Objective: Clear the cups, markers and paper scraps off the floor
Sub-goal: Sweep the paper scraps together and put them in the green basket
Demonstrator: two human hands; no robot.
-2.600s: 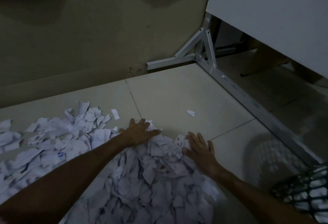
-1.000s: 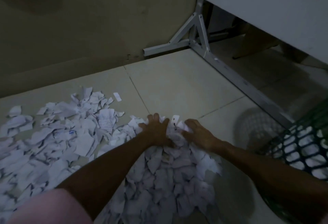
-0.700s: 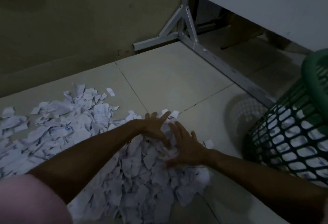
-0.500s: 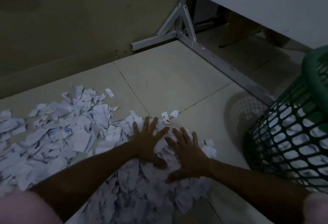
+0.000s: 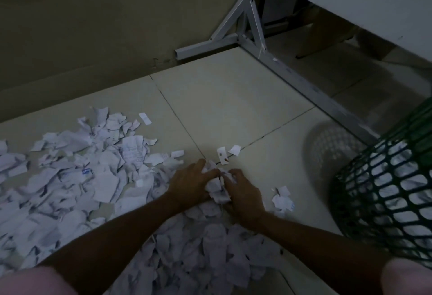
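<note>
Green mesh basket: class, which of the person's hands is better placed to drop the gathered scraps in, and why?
Probably the right hand: the green mesh basket stands on its side, while the left hand is farther away. Both grip the paper wad.

Dim tiled room, likely an office: metal-framed desk (image 5: 268, 44), mesh wastebasket (image 5: 385, 201).

Left hand (image 5: 190, 183) and right hand (image 5: 243, 193) press together around a bunch of paper scraps (image 5: 216, 186), fingers curled on it, at the far edge of the scrap pile (image 5: 70, 177) on the tiled floor (image 5: 233, 98). A green mesh basket (image 5: 385, 196) stands near the right hand, scraps inside.
</note>
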